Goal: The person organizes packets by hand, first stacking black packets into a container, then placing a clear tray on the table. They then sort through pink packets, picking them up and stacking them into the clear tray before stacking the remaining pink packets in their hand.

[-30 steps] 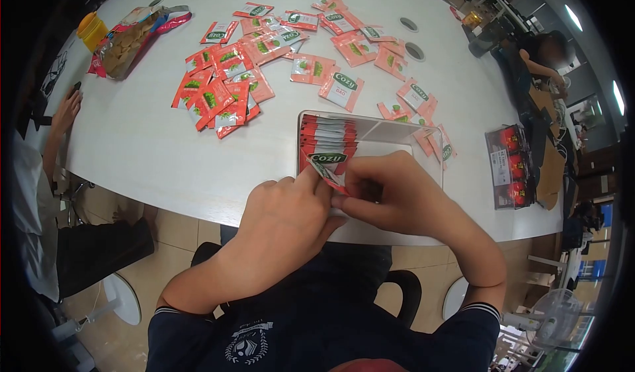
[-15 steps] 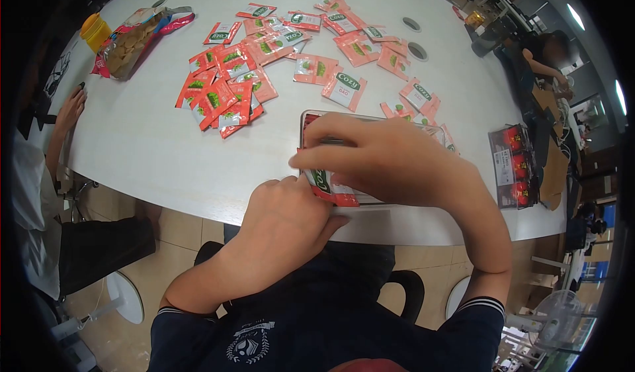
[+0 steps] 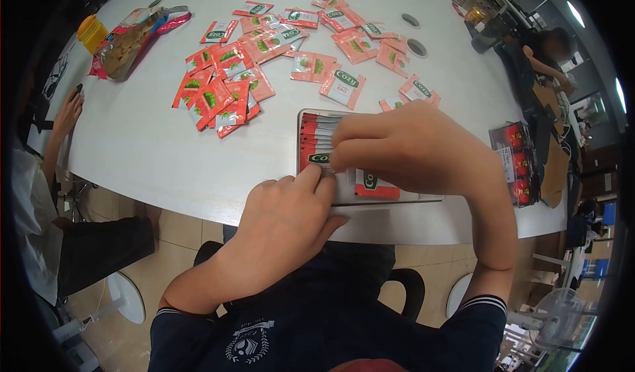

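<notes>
A shallow rectangular tray (image 3: pixel 417 199) lies at the table's near edge, a row of overlapping red and white sachets (image 3: pixel 316 134) along its left side. At the front of that row is a sachet with a green label (image 3: pixel 320 158). My left hand (image 3: pixel 288 206) rests at the tray's lower left corner, index fingertip on this sachet, thumb held apart. From the right, my right hand (image 3: pixel 410 143) reaches over the tray, its fingers pinched at the sachet's right end and hiding much of the tray. Below those fingers lies another sachet (image 3: pixel 377 185).
Many loose sachets (image 3: pixel 231 61) are scattered beyond the tray. An opened bag (image 3: pixel 132 44) and a yellow container (image 3: pixel 92 31) stand at far left. A clear pack with red items (image 3: pixel 516 163) sits at right. People are at both sides, one with a hand (image 3: pixel 68 112) on the table.
My right hand has moved right and the left end of the tray now shows. The sachet that stuck out over the tray's near edge now lies in the row. My left hand's index finger has stretched forward.
</notes>
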`<state>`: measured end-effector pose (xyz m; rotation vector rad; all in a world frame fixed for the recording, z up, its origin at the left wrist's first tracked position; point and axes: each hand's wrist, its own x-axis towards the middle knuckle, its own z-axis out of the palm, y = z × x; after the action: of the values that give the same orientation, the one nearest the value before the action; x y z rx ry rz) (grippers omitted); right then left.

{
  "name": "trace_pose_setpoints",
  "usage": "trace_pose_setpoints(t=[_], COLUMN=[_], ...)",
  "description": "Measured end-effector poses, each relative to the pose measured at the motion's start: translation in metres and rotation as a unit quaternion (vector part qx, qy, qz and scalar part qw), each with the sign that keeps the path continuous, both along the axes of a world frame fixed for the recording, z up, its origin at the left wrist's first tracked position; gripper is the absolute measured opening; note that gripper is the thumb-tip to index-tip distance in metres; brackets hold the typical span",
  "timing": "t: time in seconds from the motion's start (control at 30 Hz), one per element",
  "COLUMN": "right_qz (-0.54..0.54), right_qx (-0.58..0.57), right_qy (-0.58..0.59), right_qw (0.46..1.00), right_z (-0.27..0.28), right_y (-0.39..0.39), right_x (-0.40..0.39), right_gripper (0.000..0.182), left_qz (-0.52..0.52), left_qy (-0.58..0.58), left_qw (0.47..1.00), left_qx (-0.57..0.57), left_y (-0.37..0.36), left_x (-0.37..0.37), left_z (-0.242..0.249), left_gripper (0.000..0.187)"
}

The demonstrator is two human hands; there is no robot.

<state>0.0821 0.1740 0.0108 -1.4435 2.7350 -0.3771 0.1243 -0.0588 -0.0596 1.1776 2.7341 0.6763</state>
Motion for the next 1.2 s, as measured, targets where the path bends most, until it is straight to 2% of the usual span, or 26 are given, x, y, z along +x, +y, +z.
trace_pose_setpoints(t=[0.07, 0.3, 0.4, 0.5, 0.7, 0.8, 1.0, 1.2], right_qz=[-0.018, -0.121, -0.101, -0.087, -0.067, -0.07, -0.108, -0.113], right_qx=[0.059, 0.259, 0.21, 0.2, 0.187, 0.227, 0.159, 0.232], right_qy=[-0.011, -0.009, 0.024, -0.008, 0.025, 0.027, 0.003, 0.029], right_qw=[0.998, 0.958, 0.972, 0.976, 0.98, 0.971, 0.981, 0.966], right_z=[0.01, -0.004, -0.027, -0.036, -0.04, -0.038, -0.044, -0.044], right_y=[0.007, 0.012, 0.021, 0.023, 0.027, 0.027, 0.037, 0.038], right_x=[0.007, 0.025, 0.022, 0.019, 0.01, 0.011, 0.015, 0.017], right_gripper=[0.018, 0.02, 0.021, 0.021, 0.024, 0.028, 0.029, 0.015], left_qz=[-0.002, -0.004, 0.004, 0.007, 0.009, 0.008, 0.007, -0.001], left_qy=[0.022, 0.025, -0.001, -0.001, 0.011, 0.008, 0.003, 0.039], left_qw=[1.0, 1.0, 1.0, 1.0, 1.0, 1.0, 1.0, 0.999], left_qx=[0.017, 0.009, -0.007, -0.006, 0.0, -0.001, -0.006, 0.005], left_y=[0.001, 0.002, 0.002, 0.002, 0.003, 0.003, 0.002, 0.004], left_x=[0.0, 0.0, 0.001, 0.001, 0.002, 0.002, 0.001, 0.002], left_z=[0.0, 0.002, 0.002, 0.001, 0.003, 0.004, 0.002, 0.003], left_gripper=[0.038, 0.042, 0.046, 0.046, 0.046, 0.046, 0.047, 0.047])
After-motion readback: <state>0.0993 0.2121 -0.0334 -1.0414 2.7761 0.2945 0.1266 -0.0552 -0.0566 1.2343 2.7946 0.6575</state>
